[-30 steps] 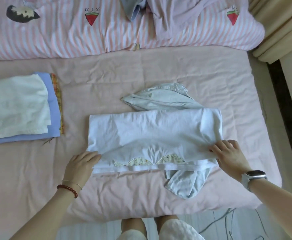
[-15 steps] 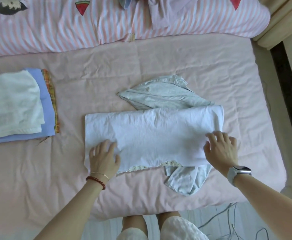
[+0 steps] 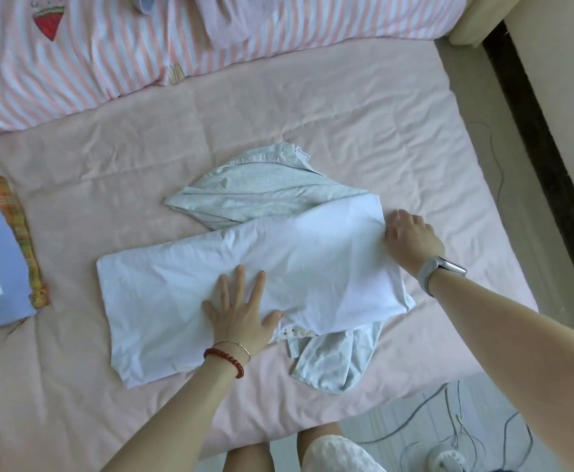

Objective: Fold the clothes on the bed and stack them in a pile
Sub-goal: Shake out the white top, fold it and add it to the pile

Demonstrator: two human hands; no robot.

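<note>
The thin white cotton garment [image 3: 244, 284], already folded into a long soft band, is lying across the pink wrinkled bedsheet [image 3: 313, 131], and it looks light, limp and apt to slide over the cloth beneath it, so it is best taken by its short ends or corners while one palm is pinning it. The left hand [image 3: 241, 318] is resting flat on it with fingers spread and straight, the band running out to both sides of those fingers. The right hand [image 3: 411, 240] is touching the band's far right end; its fingers are curling at the edge, but whether they are pinching the fabric I cannot tell. A crumpled pale grey jersey garment [image 3: 261, 195] is lying under the band, showing beyond the left fingertips and below the right wrist. The pile of folded clothes [image 3: 3, 250] is sitting well apart, left of the left hand.
</note>
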